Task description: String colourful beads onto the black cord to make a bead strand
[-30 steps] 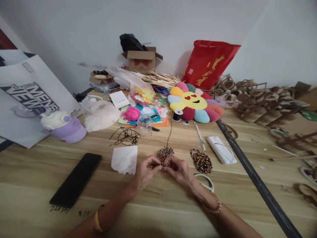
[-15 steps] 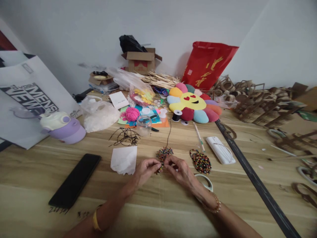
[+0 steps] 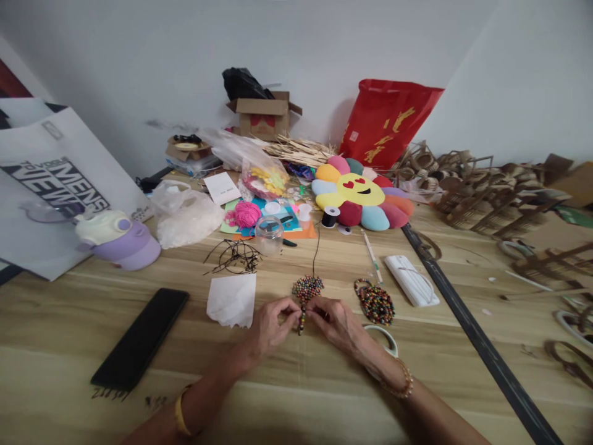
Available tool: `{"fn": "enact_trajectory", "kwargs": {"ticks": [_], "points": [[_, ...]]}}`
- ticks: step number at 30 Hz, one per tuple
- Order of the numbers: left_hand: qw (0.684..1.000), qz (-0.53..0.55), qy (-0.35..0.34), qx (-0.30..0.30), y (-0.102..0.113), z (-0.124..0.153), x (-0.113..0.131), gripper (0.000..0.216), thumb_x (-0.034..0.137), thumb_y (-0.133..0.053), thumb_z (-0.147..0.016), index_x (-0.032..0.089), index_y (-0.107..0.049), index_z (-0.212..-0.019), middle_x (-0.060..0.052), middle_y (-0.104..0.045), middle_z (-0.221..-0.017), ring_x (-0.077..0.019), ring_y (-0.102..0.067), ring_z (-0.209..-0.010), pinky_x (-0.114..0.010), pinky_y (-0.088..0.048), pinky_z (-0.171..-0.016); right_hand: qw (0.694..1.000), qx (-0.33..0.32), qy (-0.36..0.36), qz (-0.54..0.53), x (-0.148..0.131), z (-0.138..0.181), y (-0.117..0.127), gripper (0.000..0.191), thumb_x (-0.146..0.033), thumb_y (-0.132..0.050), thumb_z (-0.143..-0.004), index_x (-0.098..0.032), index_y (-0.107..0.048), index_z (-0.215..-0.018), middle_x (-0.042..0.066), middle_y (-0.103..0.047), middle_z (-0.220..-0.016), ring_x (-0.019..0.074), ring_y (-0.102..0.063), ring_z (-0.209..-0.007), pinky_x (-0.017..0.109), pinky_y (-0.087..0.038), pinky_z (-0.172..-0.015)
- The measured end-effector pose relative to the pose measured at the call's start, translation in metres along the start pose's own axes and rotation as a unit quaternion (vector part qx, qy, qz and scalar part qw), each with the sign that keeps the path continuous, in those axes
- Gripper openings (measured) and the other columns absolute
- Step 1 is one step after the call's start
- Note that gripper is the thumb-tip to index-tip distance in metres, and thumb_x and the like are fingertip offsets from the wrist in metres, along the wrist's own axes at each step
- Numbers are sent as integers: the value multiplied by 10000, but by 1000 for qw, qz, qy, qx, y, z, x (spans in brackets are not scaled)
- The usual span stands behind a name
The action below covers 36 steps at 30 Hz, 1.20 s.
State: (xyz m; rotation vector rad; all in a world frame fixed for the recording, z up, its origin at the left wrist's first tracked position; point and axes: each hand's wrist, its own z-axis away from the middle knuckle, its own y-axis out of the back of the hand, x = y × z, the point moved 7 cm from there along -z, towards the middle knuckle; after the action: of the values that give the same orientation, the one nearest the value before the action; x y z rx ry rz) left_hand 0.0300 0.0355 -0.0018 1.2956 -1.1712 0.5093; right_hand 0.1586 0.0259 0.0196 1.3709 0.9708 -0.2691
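My left hand [image 3: 272,322] and my right hand [image 3: 337,321] meet fingertip to fingertip over the wooden table [image 3: 296,383], both pinched shut on a short strand of coloured beads [image 3: 301,322] that hangs down between them. Just beyond the fingers lies a small cluster of beadwork [image 3: 306,287], joined to a black thread [image 3: 317,244] running back to a black spool [image 3: 330,216]. A second beaded piece [image 3: 375,302] lies to the right of my right hand. A white paper scrap [image 3: 232,298] lies left of my left hand.
A black phone [image 3: 141,337] lies at the left, white-handled scissors [image 3: 384,339] under my right wrist. Farther back are a small glass jar [image 3: 269,234], tangled black cords [image 3: 234,256], a purple bottle [image 3: 119,239], a white case [image 3: 412,280], a flower cushion [image 3: 359,199] and wooden cut-outs [image 3: 491,191].
The bead strand between my fingers has swung from lying across to hanging downward, and more of it shows. Both hands have shifted slightly toward me.
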Motion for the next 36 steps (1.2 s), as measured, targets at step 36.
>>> {"fn": "enact_trajectory", "kwargs": {"ticks": [36], "points": [[994, -84, -2, -70, -9, 4, 5, 183, 259, -421, -887, 190, -526, -755, -1, -596, -707, -153, -558, -663, -249, -396, -622, 999, -35, 34, 7, -12, 1, 4, 218, -243, -376, -946, -198, -549, -821, -15, -491, -611, 127, -401, -523, 255, -313, -535]]}}
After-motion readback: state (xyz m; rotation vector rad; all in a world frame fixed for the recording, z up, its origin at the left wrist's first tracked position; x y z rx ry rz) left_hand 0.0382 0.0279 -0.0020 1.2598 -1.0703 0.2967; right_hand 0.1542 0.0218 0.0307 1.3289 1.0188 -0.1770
